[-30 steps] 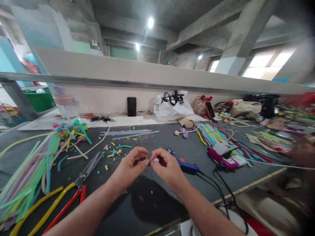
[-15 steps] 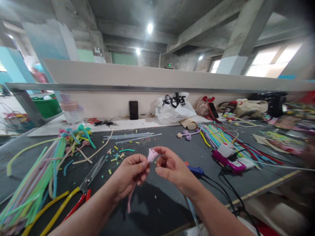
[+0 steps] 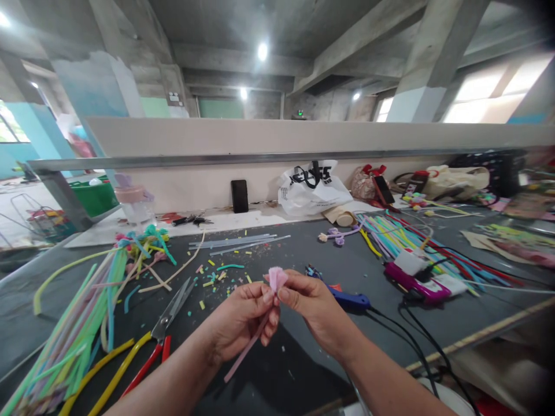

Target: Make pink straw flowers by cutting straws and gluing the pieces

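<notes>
Pink flower point(image 3: 277, 279) up between my two hands, above the table point(image 3: 303, 251), head pointing up. My left hand point(image 3: 245, 318) pinches it low, at the base, thumb against fingers; its pink stem point(image 3: 248, 350) slants down past that palm to the lower left. My right hand point(image 3: 316, 305) pinches the flower's right side, thumb and fingertips on it, the two hands nearly meeting. Blue glue gun point(image 3: 353, 301) lies just beyond my right hand, black cable point(image 3: 396, 335) running off right. Scissors point(image 3: 167, 319) left of my left hand, then a bundle of pastel strips point(image 3: 93, 312) farther left. Yellow and green bits point(image 3: 208, 279) scattered ahead, clear sticks point(image 3: 236, 241) behind those. Back edge: phone point(image 3: 239, 196) upright, white bag point(image 3: 313, 196) to its right.
</notes>
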Demonstrator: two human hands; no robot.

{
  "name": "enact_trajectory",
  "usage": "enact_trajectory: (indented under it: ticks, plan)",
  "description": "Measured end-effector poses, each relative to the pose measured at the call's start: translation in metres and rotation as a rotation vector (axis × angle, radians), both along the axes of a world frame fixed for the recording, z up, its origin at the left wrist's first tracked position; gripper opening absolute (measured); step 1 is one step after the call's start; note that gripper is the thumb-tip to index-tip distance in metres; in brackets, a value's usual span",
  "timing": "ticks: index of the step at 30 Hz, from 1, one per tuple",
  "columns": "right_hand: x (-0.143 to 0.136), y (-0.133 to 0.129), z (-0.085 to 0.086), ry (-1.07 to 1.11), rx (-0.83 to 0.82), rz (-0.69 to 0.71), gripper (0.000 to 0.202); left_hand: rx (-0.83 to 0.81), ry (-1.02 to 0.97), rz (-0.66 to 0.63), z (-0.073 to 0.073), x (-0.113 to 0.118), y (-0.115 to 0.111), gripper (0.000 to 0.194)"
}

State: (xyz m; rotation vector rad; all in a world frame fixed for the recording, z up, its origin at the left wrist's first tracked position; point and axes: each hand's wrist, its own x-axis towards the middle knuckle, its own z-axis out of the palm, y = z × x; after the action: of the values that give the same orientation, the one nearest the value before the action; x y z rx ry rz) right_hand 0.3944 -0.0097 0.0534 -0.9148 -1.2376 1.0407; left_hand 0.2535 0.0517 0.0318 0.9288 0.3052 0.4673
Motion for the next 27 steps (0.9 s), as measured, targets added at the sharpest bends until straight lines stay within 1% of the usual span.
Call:
enact_trajectory:
  ticks: [8, 14, 18, 22, 24, 27]
  plan:
    - [0.0001, 0.0000, -0.0009, -0.089, 0.020, -0.046, 0.015, 0.039, 0.013, 0.027, -0.0016, 0.0029, -0.0004, 0.022]
    - [-0.0011, 0.0006, -0.0034, -0.178, 0.037, -0.128, 0.015, 0.068, 0.029, 0.045, -0.0049, 0.0052, -0.0009, 0.021]
    - [-0.0031, 0.0025, -0.0075, -0.181, 0.029, -0.161, 0.015, 0.084, 0.040, 0.042, -0.0047, 0.0060, -0.0025, 0.023]
    - [-0.0021, 0.0038, -0.0068, -0.243, 0.035, -0.199, 0.017, 0.077, 0.049, 0.052, -0.0052, 0.0064, -0.0020, 0.023]
    - [-0.0003, 0.0037, -0.0051, -0.288, 0.035, -0.176, 0.020, 0.070, 0.043, 0.062, -0.0049, 0.0063, -0.0012, 0.023]
    - [0.0024, 0.0036, -0.0045, -0.353, 0.069, -0.083, 0.026, 0.044, 0.015, 0.060, -0.0026, 0.0051, -0.0001, 0.024]
